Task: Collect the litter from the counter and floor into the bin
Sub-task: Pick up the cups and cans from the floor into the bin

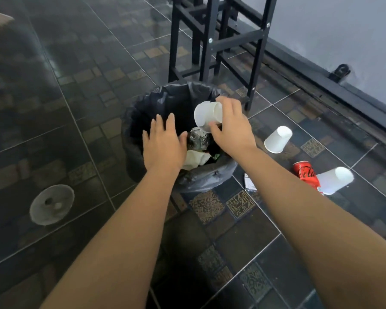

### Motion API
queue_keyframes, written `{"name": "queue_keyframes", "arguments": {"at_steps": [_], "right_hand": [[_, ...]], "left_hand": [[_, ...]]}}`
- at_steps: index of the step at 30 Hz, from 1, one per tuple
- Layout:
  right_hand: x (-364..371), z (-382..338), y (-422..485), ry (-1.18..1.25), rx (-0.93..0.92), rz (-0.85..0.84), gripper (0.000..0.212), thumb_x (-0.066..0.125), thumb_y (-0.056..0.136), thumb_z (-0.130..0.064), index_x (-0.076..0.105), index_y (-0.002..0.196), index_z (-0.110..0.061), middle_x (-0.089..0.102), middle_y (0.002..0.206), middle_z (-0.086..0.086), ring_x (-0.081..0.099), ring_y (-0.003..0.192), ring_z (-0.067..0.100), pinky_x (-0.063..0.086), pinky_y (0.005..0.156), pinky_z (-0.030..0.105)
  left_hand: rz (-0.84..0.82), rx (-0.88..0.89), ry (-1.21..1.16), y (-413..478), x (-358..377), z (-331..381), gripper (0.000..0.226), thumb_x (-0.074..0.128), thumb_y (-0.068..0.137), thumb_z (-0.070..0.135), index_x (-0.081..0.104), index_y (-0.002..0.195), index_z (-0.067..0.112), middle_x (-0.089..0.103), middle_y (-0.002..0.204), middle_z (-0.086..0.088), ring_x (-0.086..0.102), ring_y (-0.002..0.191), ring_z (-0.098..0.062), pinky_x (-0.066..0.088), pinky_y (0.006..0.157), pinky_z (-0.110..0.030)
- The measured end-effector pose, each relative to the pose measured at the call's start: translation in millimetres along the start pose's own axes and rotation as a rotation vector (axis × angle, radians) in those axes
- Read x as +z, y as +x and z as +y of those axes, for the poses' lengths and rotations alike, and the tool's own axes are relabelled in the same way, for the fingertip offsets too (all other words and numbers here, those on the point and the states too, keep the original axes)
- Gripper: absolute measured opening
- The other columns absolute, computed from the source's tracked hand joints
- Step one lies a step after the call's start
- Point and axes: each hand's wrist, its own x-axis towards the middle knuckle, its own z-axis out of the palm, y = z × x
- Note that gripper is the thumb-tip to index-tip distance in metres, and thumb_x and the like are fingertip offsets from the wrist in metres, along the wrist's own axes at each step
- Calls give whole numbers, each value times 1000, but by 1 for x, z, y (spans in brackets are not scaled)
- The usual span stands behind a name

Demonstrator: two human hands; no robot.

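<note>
Right hand fingers grip white cup; left hand flat, fingers spread.

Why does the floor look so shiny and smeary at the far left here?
Head view: the glossy tiled floor mirrors pale light, so it looks washed and smeary at top left; the wide lens bends the wall rail; the white cup in the right hand is bright, nearly featureless.

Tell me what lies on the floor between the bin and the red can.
In the head view, a small printed card lies flat between the bin and the red can, close to the bin; otherwise bare tile.
</note>
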Motion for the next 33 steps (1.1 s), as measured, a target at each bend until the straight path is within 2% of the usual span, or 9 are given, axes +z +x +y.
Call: {"name": "queue_keyframes", "arguments": {"at_steps": [4,6,8,10,14,21,27,29,33], "right_hand": [[4,8,2,-255,23,-58,57,59,85,-34,42,135,-13,36,149,9,26,143,29,19,117,45],[5,11,2,-213,79,-95,61,59,86,-41,40,138,-17,30,155,6,14,148,25,12,119,46],[3,15,0,-131,74,-106,67,57,88,-44,33,145,-18,23,159,5,10,149,23,10,120,46],[-6,23,-5,-56,38,-91,71,54,91,-45,26,150,-18,20,160,5,12,149,23,11,120,45],[-25,53,-29,-33,-15,-92,68,47,96,-48,24,152,-16,20,161,6,14,149,22,15,120,44],[-48,119,-72,-29,43,-64,63,46,98,-45,27,151,-15,24,160,7,21,147,23,17,120,40],[-62,213,-118,-160,246,-124,65,49,96,-44,27,150,-14,28,158,8,25,145,27,23,118,45],[-58,238,-131,-191,322,-160,68,50,96,-45,24,151,-15,25,159,9,23,146,27,22,118,44],[-46,272,-151,-229,412,-233,73,53,94,-45,21,152,-12,22,159,13,23,145,30,19,118,42]], "left_hand": [[-12,24,39,0,1,0,57,26,103,44,19,154,21,20,160,-9,13,147,-25,11,118,-46],[-1,22,46,0,1,-1,56,24,103,44,20,154,20,21,160,-8,13,147,-24,10,118,-45],[23,23,41,-2,0,-1,55,23,103,43,26,153,19,25,158,-8,15,147,-25,11,118,-45],[49,43,49,-3,-1,3,53,25,104,41,33,150,16,30,156,-9,19,146,-25,12,118,-44],[78,81,83,-16,1,24,51,28,104,38,42,146,12,37,152,-11,25,144,-28,16,117,-45],[94,218,85,-48,23,103,51,31,103,35,47,142,7,45,145,-19,36,136,-35,25,112,-47],[179,326,144,-82,71,165,55,31,103,38,33,149,8,25,157,-18,18,146,-29,7,118,-47],[132,339,146,-93,93,179,56,31,103,38,31,150,8,24,157,-16,16,146,-28,7,118,-48],[-104,279,137,-117,139,193,56,30,103,40,27,152,12,23,159,-11,15,147,-23,8,119,-43]]}}
